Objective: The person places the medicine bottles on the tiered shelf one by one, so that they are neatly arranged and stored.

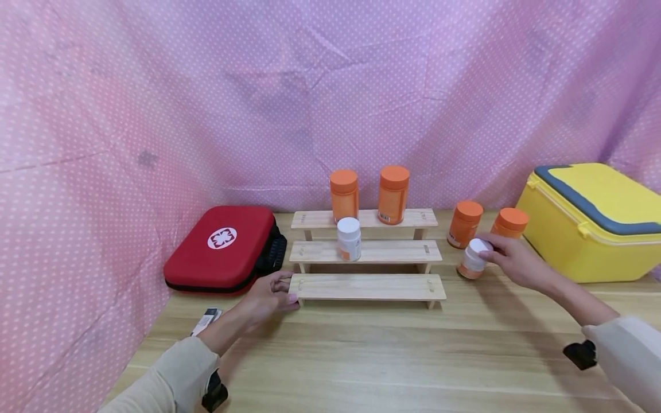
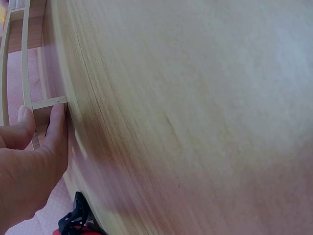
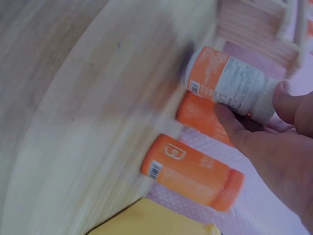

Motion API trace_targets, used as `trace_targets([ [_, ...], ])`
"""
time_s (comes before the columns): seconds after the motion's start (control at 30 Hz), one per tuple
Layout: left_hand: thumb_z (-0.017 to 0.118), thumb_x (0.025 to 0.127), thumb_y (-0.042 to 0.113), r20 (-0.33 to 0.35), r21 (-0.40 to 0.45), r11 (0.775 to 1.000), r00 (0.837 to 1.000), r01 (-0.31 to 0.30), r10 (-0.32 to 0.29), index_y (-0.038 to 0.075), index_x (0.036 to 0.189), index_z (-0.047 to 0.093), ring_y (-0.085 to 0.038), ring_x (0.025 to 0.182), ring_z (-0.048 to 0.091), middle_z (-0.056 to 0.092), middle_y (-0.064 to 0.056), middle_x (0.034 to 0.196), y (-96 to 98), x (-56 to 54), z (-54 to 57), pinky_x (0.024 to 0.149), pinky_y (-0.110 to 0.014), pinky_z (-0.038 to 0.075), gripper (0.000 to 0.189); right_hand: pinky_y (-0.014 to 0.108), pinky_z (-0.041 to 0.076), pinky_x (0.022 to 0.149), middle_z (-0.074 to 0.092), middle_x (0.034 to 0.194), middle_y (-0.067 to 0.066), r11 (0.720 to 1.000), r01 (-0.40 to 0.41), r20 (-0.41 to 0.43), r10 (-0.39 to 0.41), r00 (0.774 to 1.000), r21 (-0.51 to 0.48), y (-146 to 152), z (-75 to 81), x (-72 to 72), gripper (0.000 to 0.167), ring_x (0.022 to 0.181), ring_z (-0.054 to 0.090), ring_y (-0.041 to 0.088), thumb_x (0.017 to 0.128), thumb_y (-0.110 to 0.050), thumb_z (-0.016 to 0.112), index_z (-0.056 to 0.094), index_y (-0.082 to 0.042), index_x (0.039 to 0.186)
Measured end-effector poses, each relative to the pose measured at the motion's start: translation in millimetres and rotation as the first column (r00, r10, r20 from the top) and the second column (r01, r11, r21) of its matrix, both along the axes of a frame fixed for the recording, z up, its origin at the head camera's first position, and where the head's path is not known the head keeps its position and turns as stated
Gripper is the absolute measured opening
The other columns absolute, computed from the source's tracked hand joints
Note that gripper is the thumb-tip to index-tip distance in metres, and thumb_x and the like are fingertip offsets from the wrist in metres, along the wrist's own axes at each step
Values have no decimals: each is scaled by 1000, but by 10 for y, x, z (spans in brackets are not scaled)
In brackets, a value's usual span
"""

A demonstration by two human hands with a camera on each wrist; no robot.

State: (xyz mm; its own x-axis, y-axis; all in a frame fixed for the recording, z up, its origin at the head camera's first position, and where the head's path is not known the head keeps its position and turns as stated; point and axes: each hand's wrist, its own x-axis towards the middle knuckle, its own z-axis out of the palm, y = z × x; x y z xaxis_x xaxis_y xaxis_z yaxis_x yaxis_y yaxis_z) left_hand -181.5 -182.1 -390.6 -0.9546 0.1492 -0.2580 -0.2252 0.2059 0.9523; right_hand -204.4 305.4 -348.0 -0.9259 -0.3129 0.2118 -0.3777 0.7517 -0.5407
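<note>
A three-step wooden rack stands on the table. My left hand grips the left end of its lowest step; in the left wrist view my thumb lies by the plank and a finger runs along the leg. My right hand pinches a white pill bottle with an orange-and-white label near its cap, slightly tilted, to the right of the rack. Another white bottle stands on the middle step. Two orange bottles are on the top step.
Right of the rack, two more orange bottles stand behind the right hand, one partly hidden by it. A yellow box with a grey-trimmed lid is at the far right. A red first-aid case lies left, with a small box nearer the front.
</note>
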Motion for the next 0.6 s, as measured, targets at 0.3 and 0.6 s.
trace_targets([
  [0.3,57,87,-16,0,37,999,1000,-3,3,-4,137,42,-24,95,63,57,-24,115,6,2,31,84,-44,57,54,9,50,67,62,100,-6,991,-79,-56,73,996,-105,83,223,327,38,83,55,-3,90,0,64,55,10,125],
  [0.6,55,88,-17,-1,44,999,1000,25,-25,-7,138,39,-24,96,63,56,-27,118,-6,-15,25,85,-44,56,54,8,50,68,64,96,-11,984,-142,-69,135,988,-109,-150,559,551,37,81,59,2,89,1,64,58,5,126],
])
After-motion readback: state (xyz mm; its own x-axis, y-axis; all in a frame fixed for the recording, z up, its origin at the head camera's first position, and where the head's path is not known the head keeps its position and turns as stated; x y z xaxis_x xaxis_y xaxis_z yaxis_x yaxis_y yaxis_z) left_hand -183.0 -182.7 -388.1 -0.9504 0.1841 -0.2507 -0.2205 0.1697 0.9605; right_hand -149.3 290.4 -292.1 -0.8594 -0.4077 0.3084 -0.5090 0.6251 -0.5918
